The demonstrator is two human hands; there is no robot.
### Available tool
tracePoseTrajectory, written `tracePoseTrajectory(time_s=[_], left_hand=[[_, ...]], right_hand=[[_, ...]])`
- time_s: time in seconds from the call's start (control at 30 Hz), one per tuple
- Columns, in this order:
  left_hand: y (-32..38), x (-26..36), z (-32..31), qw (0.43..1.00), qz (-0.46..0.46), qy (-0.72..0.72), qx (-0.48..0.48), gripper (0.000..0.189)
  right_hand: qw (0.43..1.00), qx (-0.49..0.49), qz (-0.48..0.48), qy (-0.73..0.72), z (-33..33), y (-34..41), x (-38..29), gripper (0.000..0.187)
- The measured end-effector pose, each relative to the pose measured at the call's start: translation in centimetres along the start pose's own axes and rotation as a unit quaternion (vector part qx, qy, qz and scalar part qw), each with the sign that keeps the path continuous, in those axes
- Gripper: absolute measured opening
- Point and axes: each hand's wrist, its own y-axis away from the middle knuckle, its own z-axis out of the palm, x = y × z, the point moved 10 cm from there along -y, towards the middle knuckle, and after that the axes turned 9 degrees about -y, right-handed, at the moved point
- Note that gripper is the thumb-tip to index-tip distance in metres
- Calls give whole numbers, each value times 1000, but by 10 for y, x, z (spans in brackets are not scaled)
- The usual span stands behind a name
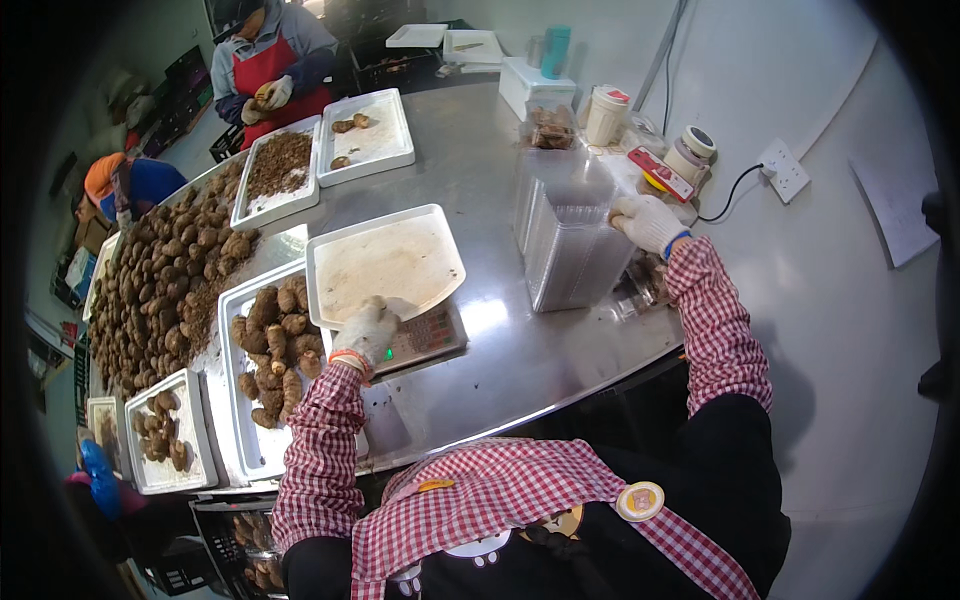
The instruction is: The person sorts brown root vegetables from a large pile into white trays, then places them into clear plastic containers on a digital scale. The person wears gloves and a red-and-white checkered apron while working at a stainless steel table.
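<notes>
My left hand [367, 331], in a whitish knit glove, grips the near rim of a shallow white tray [386, 259]. Only dirt specks lie in that tray. It sits over a digital scale [424, 334], hiding much of it; the keypad and a green lit display show. My right hand [649, 225], gloved too, has its fingertips at the right edge of a tall stack of clear plastic containers [566, 232]. Its fingers partly hide how it holds the stack. Left of the scale, a larger white tray [229, 375] holds brown taro-like tubers [277, 345].
A big heap of tubers [165, 277] covers the left of the metal table [465, 150]. More trays, one with crumbs [281, 165], line its far side. Jars [690, 150], a filled clear box [551, 124] and a wall socket [784, 171] are right. Co-workers [274, 67] stand across.
</notes>
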Motion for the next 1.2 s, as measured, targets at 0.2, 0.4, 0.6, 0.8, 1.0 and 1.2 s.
tracePoseTrajectory(time_s=[0.2, 0.4, 0.6, 0.8, 1.0, 1.2], left_hand=[[24, 27, 6, 941, -28, 337, -13, 49], [61, -16, -5, 828, -83, 553, 47, 43], [99, -73, 12, 744, -113, 651, 97, 38], [158, -96, 34, 756, -135, 639, 51, 40], [205, -137, 59, 715, -203, 666, 62, 45], [221, -157, 66, 665, -230, 708, 60, 46]], right_hand=[[983, 165, -30, 73, -21, -9, 0, 22], [898, 436, -29, 45, -89, 31, -52, 10], [873, 388, -294, -23, -2, 13, -230, 11], [887, 191, -421, -5, 130, -2, -340, 9], [916, 96, -388, -44, 152, -15, -367, 10], [925, 16, -379, -21, 187, 1, -377, 16]])
